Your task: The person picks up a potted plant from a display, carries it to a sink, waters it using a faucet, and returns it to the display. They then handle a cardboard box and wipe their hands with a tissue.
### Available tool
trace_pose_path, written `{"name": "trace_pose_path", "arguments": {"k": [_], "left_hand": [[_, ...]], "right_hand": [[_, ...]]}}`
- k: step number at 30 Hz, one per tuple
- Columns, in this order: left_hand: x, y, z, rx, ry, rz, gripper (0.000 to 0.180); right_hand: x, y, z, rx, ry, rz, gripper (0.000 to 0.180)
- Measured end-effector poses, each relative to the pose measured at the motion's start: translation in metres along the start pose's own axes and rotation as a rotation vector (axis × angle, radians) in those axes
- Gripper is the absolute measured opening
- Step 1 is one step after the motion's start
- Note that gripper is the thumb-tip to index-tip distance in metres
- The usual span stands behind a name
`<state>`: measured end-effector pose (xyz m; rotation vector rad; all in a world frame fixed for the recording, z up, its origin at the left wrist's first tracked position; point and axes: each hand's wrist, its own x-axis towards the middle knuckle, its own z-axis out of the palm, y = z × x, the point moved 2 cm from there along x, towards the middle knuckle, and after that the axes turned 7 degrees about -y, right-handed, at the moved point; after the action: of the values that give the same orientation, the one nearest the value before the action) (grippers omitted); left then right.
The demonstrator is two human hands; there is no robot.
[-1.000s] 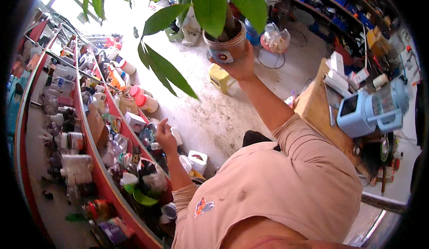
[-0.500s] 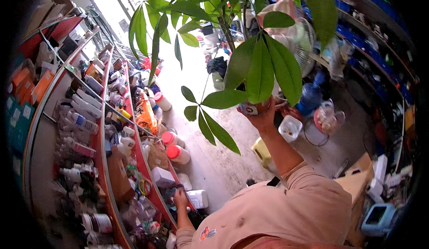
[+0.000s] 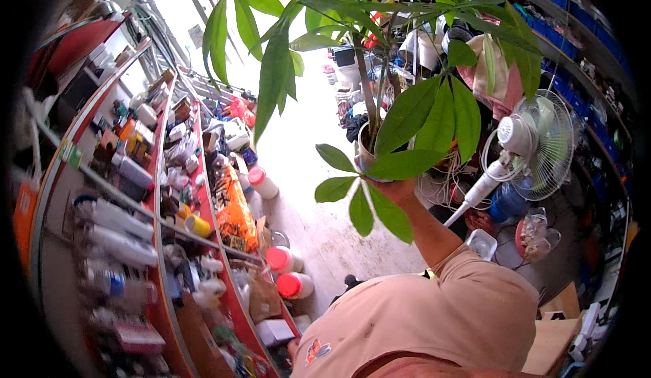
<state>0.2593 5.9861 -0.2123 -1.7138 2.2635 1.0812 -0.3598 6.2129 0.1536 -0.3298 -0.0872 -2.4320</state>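
Note:
A potted plant with a slim stem and long green leaves (image 3: 413, 117) is held up in front of me. My right hand (image 3: 397, 189) is closed around the low part of its small pot (image 3: 365, 153), and leaves hide some of the fingers. Low at my left side, only a bit of my left hand (image 3: 293, 347) shows beside the shelf edge, next to a white box (image 3: 274, 332). My shirt covers the rest of it, so its fingers are hidden.
Red-edged shelves (image 3: 160, 195) packed with bottles and bags run along the left. Red-lidded white jars (image 3: 294, 285) stand at their foot. To the right are a standing fan (image 3: 532, 144), a white tub (image 3: 481, 243) and shelves with blue bins (image 3: 576, 11). A bright doorway lies ahead.
The view has shifted forward along the shelves. The plant stands more upright and its pot now shows. The fan has come into fuller view, and my left hand is mostly hidden.

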Motion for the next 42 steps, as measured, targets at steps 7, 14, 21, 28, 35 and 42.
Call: {"name": "trace_pose_path", "arguments": {"k": [7, 14, 21, 28, 35, 42], "left_hand": [[0.348, 0.457, -0.132, 0.013, -0.020, 0.584, 0.029], [0.512, 0.800, -0.136, -0.043, -0.043, 0.923, 0.022], [0.719, 0.704, -0.099, 0.176, -0.231, 0.344, 0.033], [0.856, 0.735, -0.119, 0.049, -0.223, -0.115, 0.031], [1.143, 0.864, -0.221, -0.113, -0.172, 0.001, 0.031], [1.433, 1.246, -0.341, -0.428, -0.219, 0.606, 0.021]], "right_hand": [[0.214, -0.003, -0.041, -0.103, -0.038, -0.106, 0.057], [0.457, -0.069, -0.191, -0.186, -0.101, -0.022, 0.067], [0.741, -0.077, -0.188, 0.080, -0.033, 0.077, 0.064], [1.016, -0.044, -0.270, -0.014, -0.061, 0.120, 0.060], [1.258, 0.021, -0.366, -0.088, -0.140, 0.104, 0.063], [1.481, 0.059, -0.416, -0.366, -0.126, 0.042, 0.059]]}}
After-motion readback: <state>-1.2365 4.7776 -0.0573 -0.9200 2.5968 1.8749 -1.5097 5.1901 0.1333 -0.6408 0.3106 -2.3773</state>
